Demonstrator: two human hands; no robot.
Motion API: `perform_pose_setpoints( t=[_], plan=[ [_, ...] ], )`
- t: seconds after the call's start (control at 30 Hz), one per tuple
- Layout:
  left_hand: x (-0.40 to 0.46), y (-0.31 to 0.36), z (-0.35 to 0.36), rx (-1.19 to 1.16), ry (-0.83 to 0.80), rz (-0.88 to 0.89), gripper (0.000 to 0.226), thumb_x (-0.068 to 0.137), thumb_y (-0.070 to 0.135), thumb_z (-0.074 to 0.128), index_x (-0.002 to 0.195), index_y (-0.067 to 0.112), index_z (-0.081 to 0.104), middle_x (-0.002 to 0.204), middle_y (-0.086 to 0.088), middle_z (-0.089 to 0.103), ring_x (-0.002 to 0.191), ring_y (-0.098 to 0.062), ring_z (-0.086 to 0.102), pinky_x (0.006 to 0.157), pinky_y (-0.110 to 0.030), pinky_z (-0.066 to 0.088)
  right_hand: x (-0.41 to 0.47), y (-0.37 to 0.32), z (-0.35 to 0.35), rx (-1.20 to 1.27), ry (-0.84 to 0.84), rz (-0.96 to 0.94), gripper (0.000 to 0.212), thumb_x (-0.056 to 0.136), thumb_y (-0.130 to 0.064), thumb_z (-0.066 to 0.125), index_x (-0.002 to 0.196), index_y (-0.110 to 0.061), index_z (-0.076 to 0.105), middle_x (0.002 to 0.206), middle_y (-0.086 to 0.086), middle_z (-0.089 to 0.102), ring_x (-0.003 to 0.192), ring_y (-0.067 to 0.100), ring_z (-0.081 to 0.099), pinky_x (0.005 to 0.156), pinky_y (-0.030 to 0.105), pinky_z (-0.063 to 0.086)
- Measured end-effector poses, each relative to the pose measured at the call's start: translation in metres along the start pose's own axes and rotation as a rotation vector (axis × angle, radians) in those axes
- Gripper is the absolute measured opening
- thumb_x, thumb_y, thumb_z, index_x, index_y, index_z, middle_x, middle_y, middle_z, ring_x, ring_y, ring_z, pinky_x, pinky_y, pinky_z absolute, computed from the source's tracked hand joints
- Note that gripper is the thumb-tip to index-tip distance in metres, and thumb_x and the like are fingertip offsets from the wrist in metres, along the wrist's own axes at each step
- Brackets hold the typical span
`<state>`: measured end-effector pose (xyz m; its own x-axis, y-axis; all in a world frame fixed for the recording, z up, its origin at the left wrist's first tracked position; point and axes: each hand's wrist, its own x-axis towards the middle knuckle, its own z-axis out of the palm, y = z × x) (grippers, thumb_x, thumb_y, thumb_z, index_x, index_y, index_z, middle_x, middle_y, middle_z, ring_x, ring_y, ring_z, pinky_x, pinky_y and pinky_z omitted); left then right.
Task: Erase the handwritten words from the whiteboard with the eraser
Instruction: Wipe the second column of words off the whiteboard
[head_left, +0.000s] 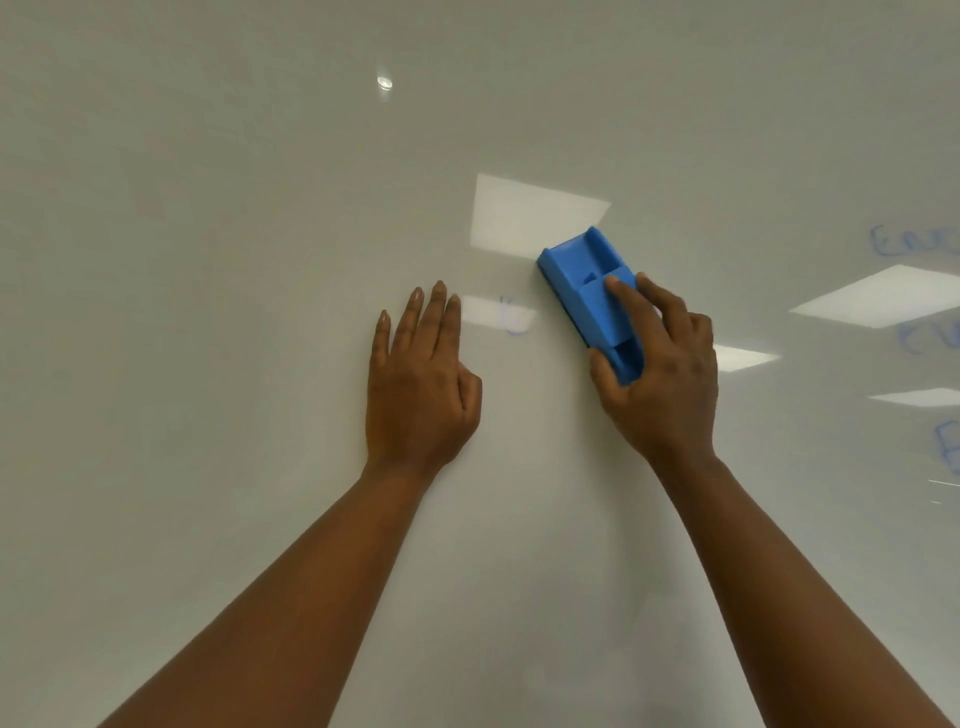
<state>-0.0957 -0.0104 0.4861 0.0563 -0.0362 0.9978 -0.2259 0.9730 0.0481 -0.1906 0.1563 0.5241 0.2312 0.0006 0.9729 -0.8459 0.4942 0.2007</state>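
Right hand (660, 364) is gripping blue eraser (589, 291) against whiteboard (208, 260), left hand (415, 384) is resting flat, fingers straight; faint mark (511, 317) beside it and blue words (914, 241) far right are remaining.

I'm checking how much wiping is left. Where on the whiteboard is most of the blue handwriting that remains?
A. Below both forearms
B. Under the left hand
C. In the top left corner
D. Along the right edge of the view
D: faint blue handwriting lines the whiteboard's right side, beyond the eraser gripped by the right hand.
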Motion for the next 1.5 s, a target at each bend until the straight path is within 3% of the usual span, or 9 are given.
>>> perform_pose_setpoints(
  t=[0.07,0.17,0.37,0.57,0.77,0.87,1.07,1.37,1.5],
  plan=[
    [0.000,-0.001,0.000,0.002,-0.002,0.001,0.064,0.080,0.020,0.022,0.138,0.000,0.042,0.146,-0.015,0.038,0.137,-0.031,0.034,0.113,-0.046,0.020,0.003,-0.008,0.006,0.012,0.034,0.050,0.062,0.076,-0.015,0.067,0.134,-0.020,0.046,0.137,0.005,0.045,0.105,0.029,0.046,0.080,0.038,0.042],
    [0.000,-0.001,-0.001,0.000,-0.002,0.004,0.064,0.080,0.019,0.023,0.137,0.000,0.042,0.146,-0.015,0.039,0.137,-0.030,0.034,0.113,-0.047,0.021,-0.001,-0.020,0.013,0.033,-0.014,-0.030,0.061,0.077,-0.017,0.067,0.133,-0.019,0.046,0.138,0.006,0.044,0.106,0.030,0.046,0.081,0.039,0.043],
    [-0.001,-0.001,0.000,-0.001,0.002,0.009,0.064,0.081,0.020,0.022,0.138,0.001,0.041,0.146,-0.015,0.039,0.137,-0.030,0.033,0.113,-0.047,0.020,-0.011,-0.011,0.003,-0.028,-0.056,-0.203,0.060,0.071,-0.022,0.067,0.129,-0.016,0.053,0.131,0.009,0.052,0.096,0.030,0.054,0.068,0.040,0.051],
    [-0.001,-0.002,0.000,0.000,0.004,0.012,0.064,0.081,0.021,0.021,0.138,0.002,0.041,0.147,-0.015,0.038,0.138,-0.030,0.032,0.114,-0.046,0.019,-0.004,-0.011,0.006,-0.014,0.029,-0.041,0.060,0.072,-0.016,0.069,0.129,-0.015,0.052,0.130,0.011,0.051,0.099,0.032,0.051,0.070,0.040,0.050],
    [-0.002,-0.001,0.000,-0.033,0.018,0.009,0.065,0.081,0.021,0.020,0.139,0.001,0.039,0.146,-0.015,0.038,0.138,-0.030,0.031,0.114,-0.047,0.019,-0.016,-0.022,0.008,0.021,-0.111,-0.217,0.062,0.071,-0.022,0.068,0.130,-0.015,0.051,0.131,0.010,0.051,0.099,0.030,0.051,0.073,0.034,0.046],
    [-0.003,-0.001,0.000,-0.056,0.046,0.007,0.065,0.080,0.019,0.022,0.141,0.000,0.035,0.145,-0.016,0.040,0.137,-0.031,0.034,0.114,-0.047,0.020,-0.021,-0.010,0.000,0.000,-0.098,-0.282,0.058,0.070,-0.022,0.067,0.127,-0.015,0.055,0.129,0.010,0.053,0.095,0.031,0.054,0.071,0.034,0.048],
    [-0.004,-0.002,0.004,-0.067,0.083,0.002,0.063,0.080,0.009,0.038,0.142,-0.001,0.031,0.145,-0.016,0.040,0.136,-0.031,0.035,0.114,-0.046,0.021,-0.016,-0.011,0.006,0.022,0.046,-0.038,0.060,0.071,-0.015,0.069,0.129,-0.015,0.052,0.130,0.011,0.051,0.101,0.032,0.050,0.075,0.037,0.048],
    [-0.005,-0.002,0.004,-0.076,0.101,0.004,0.064,0.079,0.009,0.038,0.143,-0.001,0.030,0.144,-0.016,0.041,0.136,-0.031,0.035,0.114,-0.044,0.018,-0.032,-0.013,0.002,0.033,-0.089,-0.257,0.060,0.069,-0.018,0.069,0.127,-0.015,0.054,0.130,0.010,0.052,0.097,0.033,0.053,0.072,0.040,0.049],
    [-0.006,-0.002,0.004,-0.067,0.112,0.016,0.064,0.080,0.008,0.039,0.142,-0.002,0.030,0.143,-0.017,0.042,0.135,-0.032,0.036,0.113,-0.045,0.020,-0.028,0.000,-0.003,0.019,0.010,-0.111,0.059,0.070,-0.015,0.068,0.127,-0.015,0.055,0.129,0.010,0.051,0.098,0.033,0.051,0.073,0.040,0.050]
  ],
)
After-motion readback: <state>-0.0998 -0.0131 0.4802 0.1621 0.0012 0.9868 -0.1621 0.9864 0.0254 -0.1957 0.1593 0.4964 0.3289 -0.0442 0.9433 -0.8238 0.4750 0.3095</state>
